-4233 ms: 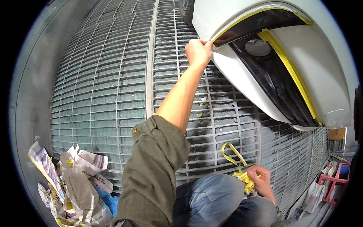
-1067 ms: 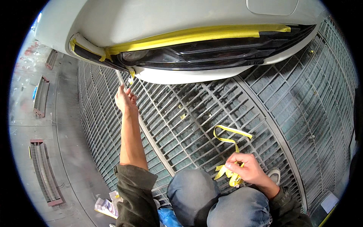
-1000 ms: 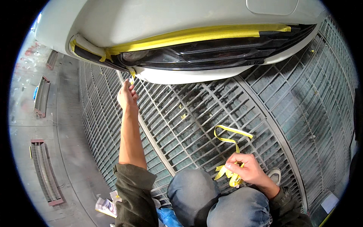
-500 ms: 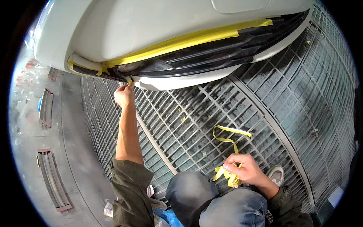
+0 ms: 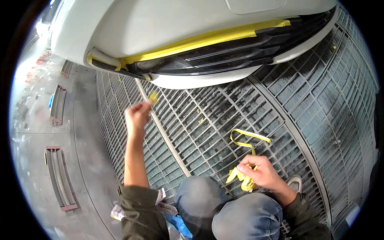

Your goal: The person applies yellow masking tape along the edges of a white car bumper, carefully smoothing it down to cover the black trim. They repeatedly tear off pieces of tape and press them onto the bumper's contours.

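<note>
A small piece of yellow masking tape (image 5: 153, 97) is pinched in the fingertips of my left hand (image 5: 137, 116), a little below the car bumper (image 5: 132, 32); both are blurred by motion. My right hand (image 5: 261, 173), above my knee, is closed round a crumpled wad of yellow masking tape (image 5: 247, 183). From that wad a loose strip (image 5: 252, 136) loops out over the grating. More yellow tape (image 5: 200, 41) runs along the upper edge of the black grille (image 5: 224, 56) in the whitish bumper.
Metal floor grating (image 5: 216, 120) lies under the car, with tape scraps (image 5: 201, 121) on it. Long slotted fixtures (image 5: 60, 178) line the grey surface at left. Blue plastic (image 5: 179, 225) and white packaging lie beside my left knee.
My left hand has pulled back from the lower corner of the grille toward me, with a bit of tape in its fingers. The right hand still holds its wad.
</note>
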The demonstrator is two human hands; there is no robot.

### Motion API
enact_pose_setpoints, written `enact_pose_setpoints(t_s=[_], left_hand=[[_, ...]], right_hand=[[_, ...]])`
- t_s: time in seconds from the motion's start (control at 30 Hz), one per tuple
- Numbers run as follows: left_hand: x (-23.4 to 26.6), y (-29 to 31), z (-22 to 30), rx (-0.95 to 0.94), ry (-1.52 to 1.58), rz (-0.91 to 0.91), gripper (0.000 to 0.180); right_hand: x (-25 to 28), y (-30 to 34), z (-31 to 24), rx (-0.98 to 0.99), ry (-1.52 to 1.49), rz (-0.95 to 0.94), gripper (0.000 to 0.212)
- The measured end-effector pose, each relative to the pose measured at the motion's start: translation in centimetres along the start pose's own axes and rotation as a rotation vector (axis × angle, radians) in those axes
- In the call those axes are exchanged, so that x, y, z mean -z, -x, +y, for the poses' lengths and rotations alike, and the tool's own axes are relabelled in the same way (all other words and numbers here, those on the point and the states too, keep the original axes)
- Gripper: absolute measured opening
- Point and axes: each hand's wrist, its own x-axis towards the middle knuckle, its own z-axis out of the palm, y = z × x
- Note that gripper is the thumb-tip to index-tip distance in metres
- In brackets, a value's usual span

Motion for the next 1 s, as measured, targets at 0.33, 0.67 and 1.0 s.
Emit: enact_pose_setpoints(t_s=[0.33, 0.67, 1.0], left_hand=[[-5.2, 12.4, -2.1, -0.149, -0.088, -0.712, 0.027], [-7.0, 8.3, -5.8, -0.324, 0.346, -1.280, 0.025], [-1.7, -9.7, -10.9, -0.240, 0.238, 0.369, 0.018]], right_hand=[[-5.3, -6.2, -3.4, 0.123, 0.267, -0.063, 0.022], [-4.1, -6.1, -1.2, -0.402, -0.282, 0.266, 0.013], [-2.7, -1.4, -0.7, -0.310, -0.034, 0.491, 0.014]])
